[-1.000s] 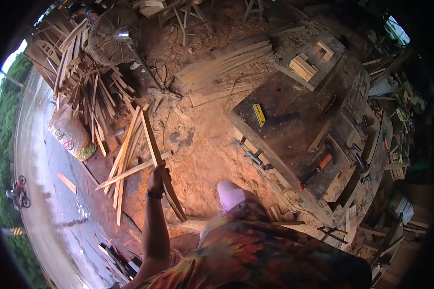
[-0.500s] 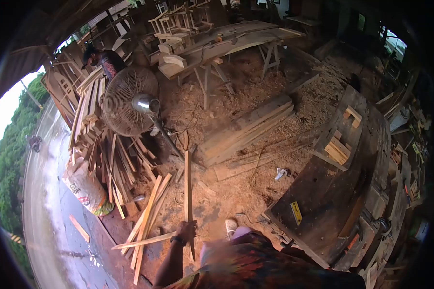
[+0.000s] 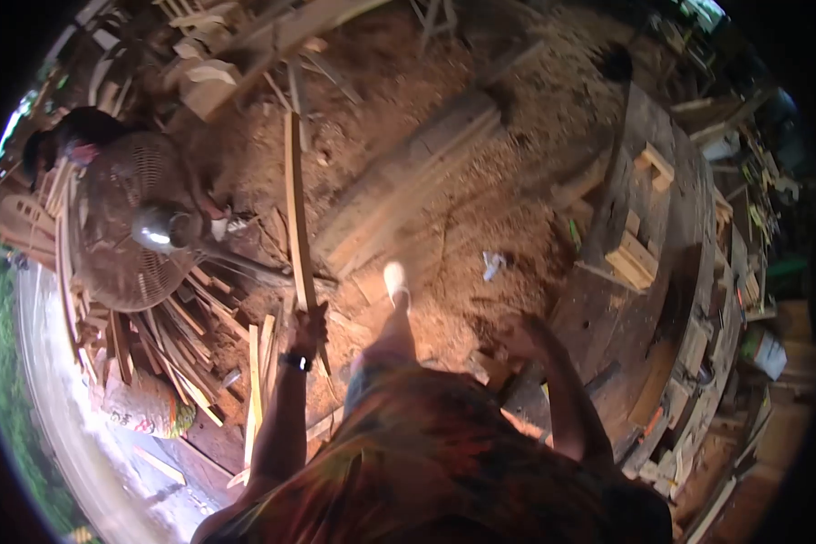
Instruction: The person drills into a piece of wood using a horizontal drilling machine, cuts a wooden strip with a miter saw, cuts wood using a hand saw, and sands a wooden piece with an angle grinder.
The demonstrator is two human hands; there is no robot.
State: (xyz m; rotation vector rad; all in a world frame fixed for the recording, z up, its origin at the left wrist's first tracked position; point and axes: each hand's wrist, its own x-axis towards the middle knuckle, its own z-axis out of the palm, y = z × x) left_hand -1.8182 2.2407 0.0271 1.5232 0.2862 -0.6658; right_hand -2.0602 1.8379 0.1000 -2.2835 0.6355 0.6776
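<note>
In the head view, my left hand (image 3: 308, 332) is closed around a long wooden strip (image 3: 295, 204) near its lower end. The strip points away from me, its far end near a trestle leg. My right hand (image 3: 522, 337) hangs to the right of my body, beside the dark workbench (image 3: 607, 313); its fingers are blurred, and whether they hold anything is unclear. One foot in a light shoe (image 3: 395, 277) is forward on the sawdust between my hands.
A large fan (image 3: 131, 222) stands at the left by piled wood strips, with a person (image 3: 86, 131) bent behind it. Thick planks (image 3: 408, 181) lie ahead. Wooden blocks (image 3: 633, 261) sit on the workbench. A sack (image 3: 140, 399) lies lower left.
My left hand still grips the strip, now pointing forward. My right hand has come into view. The view has shifted forward past the loose strips, and my foot is further ahead.
</note>
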